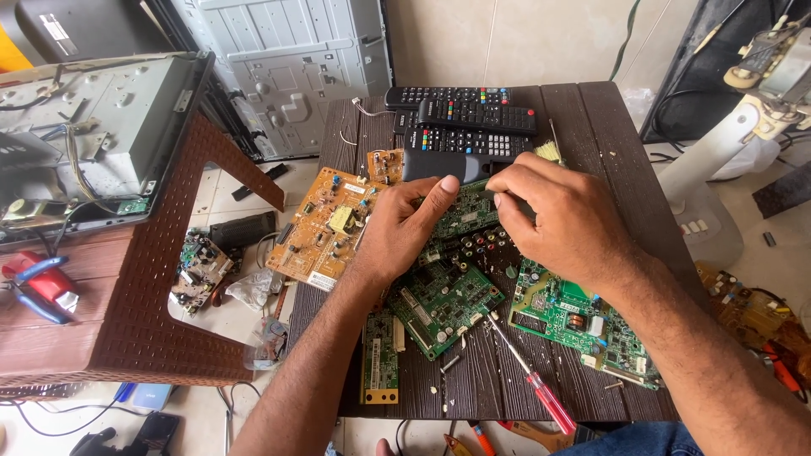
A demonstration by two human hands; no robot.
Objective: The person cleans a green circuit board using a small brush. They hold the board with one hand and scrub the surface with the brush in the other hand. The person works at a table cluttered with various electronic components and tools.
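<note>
Green circuit board (470,211) lies flat on dark table (608,152).

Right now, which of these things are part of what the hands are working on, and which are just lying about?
In hand:
left hand
right hand
green board under both hands

Lying about:
remotes
orange board
screwdriver
other green boards
red pliers on the brown table

From where I sit, the tabletop (608,135) carries it all. Stacked remote controls (465,122) lie at twelve o'clock. A power board (325,228) sits at nine, beside my left hand (405,232). My right hand (562,224) is at centre, over a circuit board (465,215). Another board (443,304) lies at six, a screwdriver (532,380) at five, a further board (574,317) at four.
</note>
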